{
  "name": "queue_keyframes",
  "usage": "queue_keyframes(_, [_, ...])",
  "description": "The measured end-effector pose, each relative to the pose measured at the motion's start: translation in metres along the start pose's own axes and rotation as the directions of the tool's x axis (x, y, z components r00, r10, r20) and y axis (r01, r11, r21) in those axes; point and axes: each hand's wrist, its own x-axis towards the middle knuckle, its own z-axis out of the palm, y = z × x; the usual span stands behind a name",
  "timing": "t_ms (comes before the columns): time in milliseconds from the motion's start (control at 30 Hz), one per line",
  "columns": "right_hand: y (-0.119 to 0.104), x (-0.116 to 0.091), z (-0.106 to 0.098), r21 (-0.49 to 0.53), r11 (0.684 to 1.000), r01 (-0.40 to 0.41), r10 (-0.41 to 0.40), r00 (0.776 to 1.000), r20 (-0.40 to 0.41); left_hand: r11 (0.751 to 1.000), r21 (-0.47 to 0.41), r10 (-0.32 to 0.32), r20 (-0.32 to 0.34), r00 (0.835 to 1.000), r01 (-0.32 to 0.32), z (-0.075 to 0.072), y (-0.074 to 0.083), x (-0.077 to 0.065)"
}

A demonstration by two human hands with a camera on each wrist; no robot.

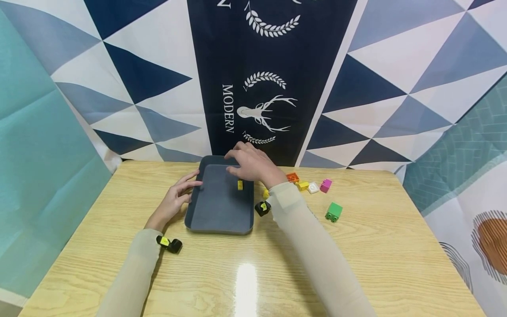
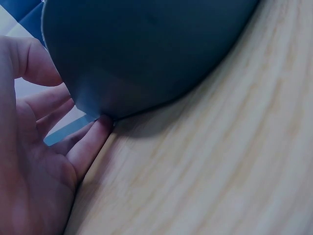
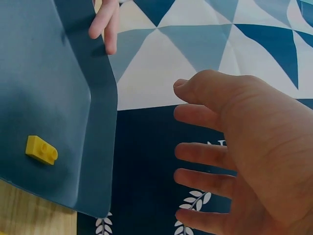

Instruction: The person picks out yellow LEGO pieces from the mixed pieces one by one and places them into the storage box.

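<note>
- Head view: our left hand [image 1: 171,201] grips the near-side wall of the grey tray [image 1: 219,209], fingers over the rim, thumb outside, presumably to steady it on the worktop [image 1: 396,246].
- Our right hand [image 1: 253,163], released and holding nothing, hangs above the tray's far end; the yellow brick [image 1: 240,185] lies inside, just on our side of it. Right of that hand, loose bricks [image 1: 325,185] and a green brick [image 1: 334,212] sit within reach.
- Left wrist view: one fingertip touches the tray's lower edge, likely checking sliding.
- Right wrist view: our fingers spread apart, unloaded; the yellow brick rests well apart from them.
</note>
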Motion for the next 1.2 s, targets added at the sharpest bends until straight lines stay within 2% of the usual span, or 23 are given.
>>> queue_keyframes(900, [0.026, -0.007, 0.014, 0.036, 0.996, -0.085, 0.085, 0.996, 0.001, 1.0, 0.003, 0.022, -0.012, 1.0, -0.022, 0.002, -0.002, 0.0])
queue_keyframes(1133, [0.037, -0.009, 0.014, 0.047, 0.994, -0.095, 0.096, 0.995, -0.011, 0.995, -0.032, 0.098, -0.015, 0.995, -0.098, -0.001, -0.013, 0.0])
queue_keyframes(1200, [0.04, -0.01, 0.014, 0.043, 0.994, -0.101, 0.101, 0.995, -0.012, 0.995, -0.033, 0.09, -0.018, 0.996, -0.09, -0.001, -0.013, 0.0])
